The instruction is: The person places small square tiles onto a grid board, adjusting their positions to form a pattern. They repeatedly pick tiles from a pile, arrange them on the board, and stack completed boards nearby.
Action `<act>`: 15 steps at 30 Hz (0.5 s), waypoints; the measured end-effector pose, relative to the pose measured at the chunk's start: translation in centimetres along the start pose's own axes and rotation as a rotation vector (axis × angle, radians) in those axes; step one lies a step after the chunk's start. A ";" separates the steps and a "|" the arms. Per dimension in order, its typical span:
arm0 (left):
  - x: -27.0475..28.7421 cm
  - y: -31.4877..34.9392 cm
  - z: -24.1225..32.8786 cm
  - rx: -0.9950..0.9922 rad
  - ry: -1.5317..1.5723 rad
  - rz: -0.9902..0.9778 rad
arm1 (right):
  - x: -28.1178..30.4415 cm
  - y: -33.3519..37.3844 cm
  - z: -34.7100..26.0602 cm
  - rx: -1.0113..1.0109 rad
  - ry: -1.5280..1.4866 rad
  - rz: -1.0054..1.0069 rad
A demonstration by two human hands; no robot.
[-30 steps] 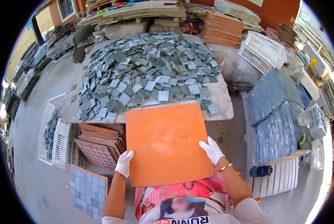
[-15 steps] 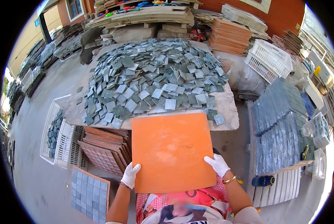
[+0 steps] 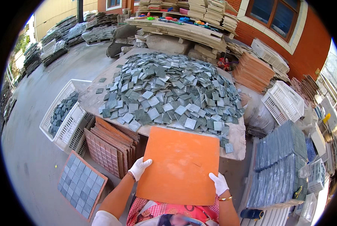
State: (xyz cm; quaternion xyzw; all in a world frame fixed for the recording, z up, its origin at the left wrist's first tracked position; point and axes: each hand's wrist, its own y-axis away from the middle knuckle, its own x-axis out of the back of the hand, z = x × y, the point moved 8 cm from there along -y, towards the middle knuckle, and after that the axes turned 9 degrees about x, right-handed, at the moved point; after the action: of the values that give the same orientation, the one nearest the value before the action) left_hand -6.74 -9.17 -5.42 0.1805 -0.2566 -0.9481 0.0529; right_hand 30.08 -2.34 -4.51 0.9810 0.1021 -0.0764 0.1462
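Note:
My gloved left hand (image 3: pixel 140 168) grips the left edge of a flat, square orange board (image 3: pixel 180 162), thumb on top. On the opposite edge my gloved right hand (image 3: pixel 219 183) holds the same board, its thumb also on the face and the other fingers mostly hidden. Pale scuffs and a short dark scratch mark the bare board. Its far edge reaches the front of a table (image 3: pixel 236 147) heaped with small square grey-green stone tiles (image 3: pixel 168 90); whether the two touch I cannot tell.
At the lower left leans a board of gridded grey tiles (image 3: pixel 81 184). Beside it stand brown slotted panels (image 3: pixel 106 150) and a white crate of tiles (image 3: pixel 72 128). Wrapped tile stacks (image 3: pixel 278 162) rise at right, near a dark bottle (image 3: pixel 252 214). Orange sheets (image 3: pixel 253 71) are piled behind.
The whole view has shifted and tilted, showing more of the wall and window at the back. Both hands keep hold of the orange board, which now appears slightly rotated and lower.

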 end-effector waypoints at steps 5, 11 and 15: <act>-0.3 -1.0 -0.8 0.302 0.260 -0.239 | -1.3 -0.4 0.9 -0.226 -0.317 -0.211; -2.0 1.2 3.7 0.026 0.168 -0.219 | -0.6 0.0 -4.7 0.037 -0.140 -0.228; -2.8 3.4 11.5 -0.332 -0.100 -0.189 | -1.2 0.3 -13.0 0.404 0.287 -0.204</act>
State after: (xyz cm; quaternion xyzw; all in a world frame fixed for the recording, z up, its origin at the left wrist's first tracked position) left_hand -8.36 -6.14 6.42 0.1451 -0.0810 -0.9859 -0.0201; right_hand 30.56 1.09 8.09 0.9757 0.2026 0.0303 -0.0772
